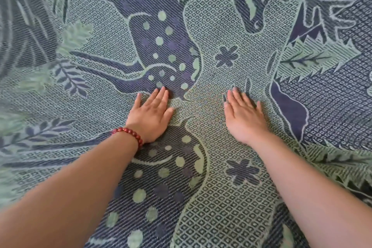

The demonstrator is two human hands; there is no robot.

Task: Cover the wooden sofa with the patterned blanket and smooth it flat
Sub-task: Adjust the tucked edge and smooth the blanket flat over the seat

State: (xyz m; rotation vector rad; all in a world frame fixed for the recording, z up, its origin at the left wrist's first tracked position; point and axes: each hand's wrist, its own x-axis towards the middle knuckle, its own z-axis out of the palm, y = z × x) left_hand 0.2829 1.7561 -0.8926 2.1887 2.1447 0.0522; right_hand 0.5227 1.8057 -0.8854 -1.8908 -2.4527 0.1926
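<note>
Both palms are down flat on the cloth. The left hand (150,118), with a red bead bracelet (128,134) at the wrist, lies with fingers stretched and together, gripping nothing. The right hand (244,117) lies the same way just beside it, fingers spread a little, nothing clenched in it either. A strip of cloth shows between the two, and both arms reach forward from the near edge of the view.

The patterned blanket (231,197) fills everything in sight, blue and pale green, with spotted animals, flowers and leafy sprigs. It hides the wooden sofa completely, so none of the sofa's edges or corners can be made out, nor where the hands sit on the seat. The weave around the hands looks fairly flat; faint ripples seem to run out to the left, near the leaf sprigs, though that side is blurred.

This looks like the smoothing step, with the covering largely done. To do it well, I'd say keep the palms flat and the pressure light, then sweep them apart and outward from the middle, pushing slack toward the blanket's edges rather than bunching it. Dragging too hard could pull the whole blanket askew.
</note>
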